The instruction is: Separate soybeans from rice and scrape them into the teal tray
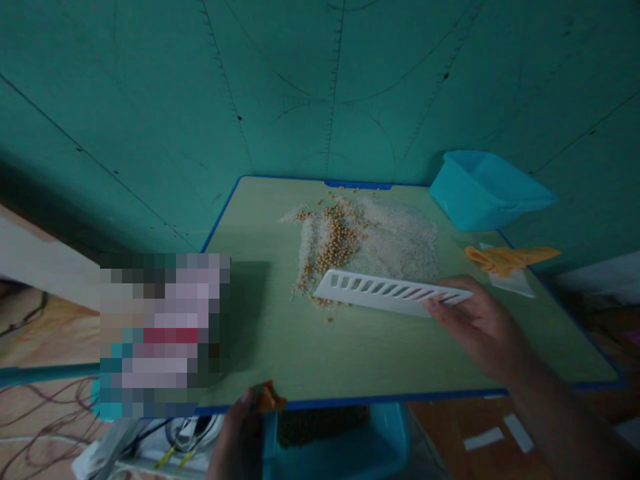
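Observation:
My right hand (480, 320) grips the right end of a white slotted plastic strip (375, 297), which stands on its long edge on the table. Just beyond the strip lies a spread of pale rice-like grains (405, 230), with round tan beans (336, 243) heaped on its left side. At the table's front edge my left hand (236, 430) is closed, its thumb against a crumpled orange piece (270, 396) that looks like cloth. Close to that hand, below the edge, is a blue basin (395, 443) containing dark green grains (323, 425). Most of my left fingers are hidden.
A turquoise fabric bin (480, 193) stands at the table's back right, near a yellow cloth (510, 259) on a white sheet (513, 285). The blue-rimmed table (280, 353) meets a green wall (280, 80). A pixelated area covers the left edge; cables (50, 413) lie on the floor.

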{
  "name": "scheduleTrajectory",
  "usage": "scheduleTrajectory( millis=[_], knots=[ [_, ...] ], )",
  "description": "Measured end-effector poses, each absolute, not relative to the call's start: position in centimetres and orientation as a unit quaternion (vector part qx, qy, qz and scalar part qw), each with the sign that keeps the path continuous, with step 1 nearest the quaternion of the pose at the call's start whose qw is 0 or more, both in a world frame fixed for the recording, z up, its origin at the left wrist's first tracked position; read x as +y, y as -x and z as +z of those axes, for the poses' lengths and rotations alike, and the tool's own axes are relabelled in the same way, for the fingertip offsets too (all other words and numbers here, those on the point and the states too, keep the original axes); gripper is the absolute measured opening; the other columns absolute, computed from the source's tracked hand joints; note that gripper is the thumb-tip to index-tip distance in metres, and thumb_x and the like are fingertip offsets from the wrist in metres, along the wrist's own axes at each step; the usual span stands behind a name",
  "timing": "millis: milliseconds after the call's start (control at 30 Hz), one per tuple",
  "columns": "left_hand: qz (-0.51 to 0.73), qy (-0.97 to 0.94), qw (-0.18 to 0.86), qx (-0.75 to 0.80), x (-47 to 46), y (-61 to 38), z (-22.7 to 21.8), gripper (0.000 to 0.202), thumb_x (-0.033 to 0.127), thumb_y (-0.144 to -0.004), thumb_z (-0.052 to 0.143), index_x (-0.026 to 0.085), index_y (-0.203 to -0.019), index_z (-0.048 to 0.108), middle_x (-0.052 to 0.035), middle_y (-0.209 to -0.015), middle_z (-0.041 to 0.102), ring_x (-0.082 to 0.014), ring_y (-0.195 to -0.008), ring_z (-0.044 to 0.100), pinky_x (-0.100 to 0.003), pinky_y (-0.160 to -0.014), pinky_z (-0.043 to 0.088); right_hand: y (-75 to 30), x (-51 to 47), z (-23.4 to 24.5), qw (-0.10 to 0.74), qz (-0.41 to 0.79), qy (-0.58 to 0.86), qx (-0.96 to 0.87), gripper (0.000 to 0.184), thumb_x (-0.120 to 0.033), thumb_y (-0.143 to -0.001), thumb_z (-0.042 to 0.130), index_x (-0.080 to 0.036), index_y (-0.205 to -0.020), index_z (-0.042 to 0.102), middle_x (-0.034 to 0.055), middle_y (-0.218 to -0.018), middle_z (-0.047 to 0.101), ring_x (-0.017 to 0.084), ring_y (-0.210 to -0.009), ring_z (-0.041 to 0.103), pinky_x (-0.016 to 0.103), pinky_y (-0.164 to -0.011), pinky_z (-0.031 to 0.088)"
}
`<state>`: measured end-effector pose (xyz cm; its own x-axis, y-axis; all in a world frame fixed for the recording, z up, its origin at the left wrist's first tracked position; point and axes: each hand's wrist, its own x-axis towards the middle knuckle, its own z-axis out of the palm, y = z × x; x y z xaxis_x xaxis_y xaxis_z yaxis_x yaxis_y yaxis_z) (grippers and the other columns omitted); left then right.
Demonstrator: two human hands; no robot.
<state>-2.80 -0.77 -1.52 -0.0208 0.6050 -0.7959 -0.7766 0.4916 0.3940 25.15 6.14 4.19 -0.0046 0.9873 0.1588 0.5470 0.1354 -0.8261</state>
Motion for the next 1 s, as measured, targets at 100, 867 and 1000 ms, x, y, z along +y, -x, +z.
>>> scheduleTrajectory(
  millis=[100,867,1000],
  knots=[
    [0.488,0.08,0.691,0.527,-0.7,3.1,-1.8,0.02,0.027,-0.05,0.077,0.018,-0.067,0.071,-0.0052,-0.054,0.073,-0.0326,-0.066,0.069,-0.038,-0.056,0.056,-25.1,5.6,4.4,0.383,0.288,0.594,-0.646,0.007,-0.03,-0.082,0.053,-0.025,-0.086,0.055,-0.001,-0.077,0.064,0.015,-0.07,0.061,0.023,-0.061,0.049],
    [0.518,0.083,0.658,0.54,-0.9,2.9,-2.5,0.035,0.028,-0.048,0.078,0.024,-0.081,0.068,-0.0024,-0.076,0.076,-0.0267,-0.07,0.069,-0.033,-0.065,0.055,-24.4,4.7,4.6,0.312,0.285,0.566,-0.708,0.008,-0.028,-0.084,0.052,-0.024,-0.089,0.057,0.0,-0.08,0.065,0.015,-0.074,0.063,0.021,-0.063,0.049],
    [0.528,0.082,0.643,0.549,-0.8,2.8,-2.4,0.036,0.025,-0.045,0.079,0.023,-0.08,0.068,-0.0026,-0.074,0.076,-0.0291,-0.069,0.069,-0.035,-0.058,0.056,-24.4,4.1,4.8,0.295,0.274,0.562,-0.723,0.009,-0.027,-0.083,0.052,-0.025,-0.09,0.058,0.0006,-0.082,0.067,0.015,-0.075,0.064,0.022,-0.065,0.051]
  ],
)
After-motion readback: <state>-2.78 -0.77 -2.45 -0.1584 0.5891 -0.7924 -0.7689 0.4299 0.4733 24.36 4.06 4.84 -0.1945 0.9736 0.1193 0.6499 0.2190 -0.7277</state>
